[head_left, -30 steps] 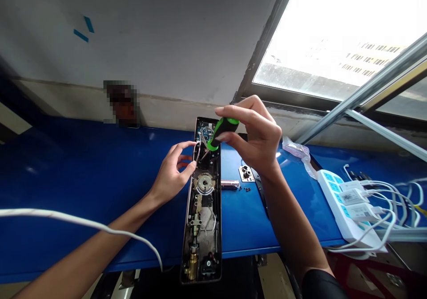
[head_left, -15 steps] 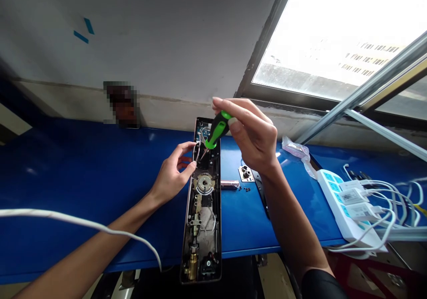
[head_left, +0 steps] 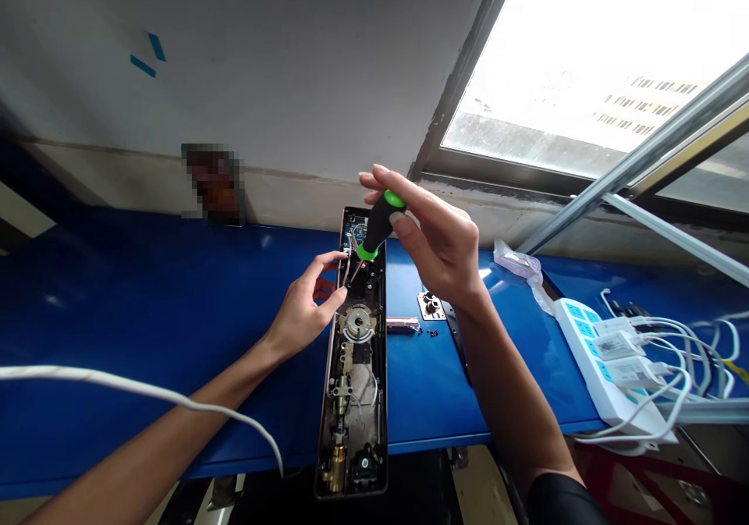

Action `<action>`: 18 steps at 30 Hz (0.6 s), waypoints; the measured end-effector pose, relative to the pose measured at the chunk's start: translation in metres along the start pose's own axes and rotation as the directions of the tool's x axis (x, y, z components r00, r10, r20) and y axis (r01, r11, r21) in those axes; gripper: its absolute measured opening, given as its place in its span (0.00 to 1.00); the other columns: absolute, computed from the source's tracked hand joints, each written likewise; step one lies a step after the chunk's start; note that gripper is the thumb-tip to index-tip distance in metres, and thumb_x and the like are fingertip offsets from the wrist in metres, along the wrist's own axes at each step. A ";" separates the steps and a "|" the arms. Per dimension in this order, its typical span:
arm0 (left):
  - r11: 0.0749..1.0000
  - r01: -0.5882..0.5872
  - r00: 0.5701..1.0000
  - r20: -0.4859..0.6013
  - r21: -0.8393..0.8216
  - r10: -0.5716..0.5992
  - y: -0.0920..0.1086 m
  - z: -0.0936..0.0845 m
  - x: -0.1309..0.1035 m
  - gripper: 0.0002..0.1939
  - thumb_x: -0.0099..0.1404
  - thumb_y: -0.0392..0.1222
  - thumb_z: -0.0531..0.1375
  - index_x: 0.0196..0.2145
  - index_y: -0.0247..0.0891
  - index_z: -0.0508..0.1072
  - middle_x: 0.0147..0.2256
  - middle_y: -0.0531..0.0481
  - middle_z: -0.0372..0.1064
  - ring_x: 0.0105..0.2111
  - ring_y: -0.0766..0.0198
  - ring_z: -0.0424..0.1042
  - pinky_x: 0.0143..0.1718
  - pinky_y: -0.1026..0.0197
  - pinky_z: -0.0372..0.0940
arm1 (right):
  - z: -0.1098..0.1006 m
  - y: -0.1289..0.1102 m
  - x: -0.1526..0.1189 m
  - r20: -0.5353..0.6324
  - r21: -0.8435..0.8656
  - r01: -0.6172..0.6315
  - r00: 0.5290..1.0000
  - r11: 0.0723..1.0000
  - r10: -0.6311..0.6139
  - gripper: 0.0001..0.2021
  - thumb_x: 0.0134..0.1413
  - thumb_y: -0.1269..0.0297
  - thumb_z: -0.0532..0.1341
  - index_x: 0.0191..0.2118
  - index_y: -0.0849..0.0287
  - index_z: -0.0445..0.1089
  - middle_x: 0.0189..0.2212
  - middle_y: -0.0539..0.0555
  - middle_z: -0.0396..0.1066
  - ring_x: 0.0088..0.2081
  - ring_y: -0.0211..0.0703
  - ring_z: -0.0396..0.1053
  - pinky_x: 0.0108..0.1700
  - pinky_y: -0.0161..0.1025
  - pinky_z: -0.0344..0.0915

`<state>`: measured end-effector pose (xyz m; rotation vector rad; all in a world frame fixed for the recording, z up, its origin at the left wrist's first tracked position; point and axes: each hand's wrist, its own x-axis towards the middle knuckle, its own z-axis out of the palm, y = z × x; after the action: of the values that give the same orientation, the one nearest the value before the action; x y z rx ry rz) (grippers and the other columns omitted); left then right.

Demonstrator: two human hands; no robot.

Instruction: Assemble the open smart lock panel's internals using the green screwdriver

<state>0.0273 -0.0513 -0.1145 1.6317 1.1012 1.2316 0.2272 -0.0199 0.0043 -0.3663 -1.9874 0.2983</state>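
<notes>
A long black housing (head_left: 358, 353) lies on the blue table, its near end past the front edge. Inside it are a circuit board (head_left: 355, 230), a round metal part (head_left: 359, 323) and a brass cylinder (head_left: 338, 462). My right hand (head_left: 441, 236) holds a green and black screwdriver (head_left: 380, 225), tilted, its tip down in the upper part of the housing. At the housing's left side, my left hand (head_left: 310, 299) has its thumb and fingertips on a thin white wire (head_left: 349, 264).
Right of the housing lie a small plate with black round parts (head_left: 431, 306), a wrapped rod (head_left: 403, 324), several small screws (head_left: 433, 333) and a dark strip (head_left: 459, 345). A white power strip (head_left: 585, 353) with plugged cables sits farther right. A white cable (head_left: 146, 387) crosses the left forearm.
The screwdriver handle has turned, and my right hand has shifted slightly left with its fingers reaching farther over the handle. My left hand stays nearly in place.
</notes>
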 end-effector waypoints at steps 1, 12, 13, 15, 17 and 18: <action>1.000 -0.003 1.000 0.001 0.000 0.003 0.000 0.000 0.000 0.24 0.68 0.43 0.61 0.61 0.46 0.67 0.58 0.45 0.70 0.34 0.63 0.74 0.38 0.54 0.74 | 0.001 0.000 0.000 -0.005 0.011 -0.008 1.000 1.000 0.008 0.20 0.71 0.63 0.55 0.65 0.46 0.68 0.58 0.50 0.75 0.56 0.48 0.75 0.59 0.55 0.75; 1.000 0.020 1.000 0.008 -0.005 -0.020 -0.001 0.005 -0.003 0.28 0.68 0.43 0.62 0.64 0.50 0.63 0.57 0.43 0.68 0.30 0.64 0.74 0.32 0.55 0.76 | 0.002 0.006 -0.002 -0.031 -0.013 0.001 1.000 1.000 -0.001 0.19 0.68 0.60 0.60 0.62 0.45 0.70 0.51 0.52 0.75 0.48 0.46 0.75 0.50 0.51 0.78; 1.000 0.021 1.000 0.009 -0.018 -0.021 -0.002 0.006 -0.004 0.29 0.68 0.43 0.62 0.64 0.50 0.62 0.57 0.43 0.68 0.31 0.63 0.75 0.32 0.55 0.76 | 0.002 0.004 -0.002 0.020 0.040 -0.019 1.000 0.999 0.018 0.21 0.69 0.61 0.57 0.65 0.46 0.66 0.55 0.52 0.74 0.50 0.46 0.76 0.52 0.51 0.78; 0.999 0.016 1.000 0.007 -0.040 -0.015 -0.003 0.009 -0.006 0.30 0.68 0.42 0.62 0.65 0.51 0.61 0.58 0.43 0.67 0.33 0.61 0.77 0.32 0.55 0.77 | 0.003 0.000 -0.002 0.102 0.118 -0.052 0.994 0.992 0.040 0.23 0.70 0.62 0.55 0.68 0.47 0.62 0.59 0.53 0.73 0.51 0.45 0.77 0.53 0.50 0.79; 0.999 0.006 1.000 -0.004 -0.049 -0.006 -0.004 0.012 -0.007 0.29 0.68 0.42 0.61 0.65 0.51 0.60 0.58 0.43 0.66 0.34 0.61 0.77 0.33 0.54 0.78 | 0.005 -0.002 -0.002 0.123 0.125 -0.063 0.991 0.990 0.048 0.22 0.70 0.62 0.56 0.67 0.47 0.63 0.58 0.52 0.73 0.51 0.45 0.77 0.52 0.49 0.80; 0.999 0.002 1.000 -0.009 -0.053 -0.002 -0.005 0.013 -0.008 0.29 0.69 0.42 0.61 0.65 0.51 0.60 0.58 0.43 0.66 0.34 0.61 0.77 0.33 0.54 0.78 | 0.005 -0.002 -0.002 0.106 0.107 -0.060 0.993 0.992 0.049 0.21 0.69 0.62 0.58 0.65 0.47 0.65 0.56 0.52 0.75 0.50 0.45 0.77 0.50 0.48 0.80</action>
<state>0.0379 -0.0581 -0.1237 1.5866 1.0672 1.2577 0.2232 -0.0228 0.0011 -0.3412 -2.0540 0.4675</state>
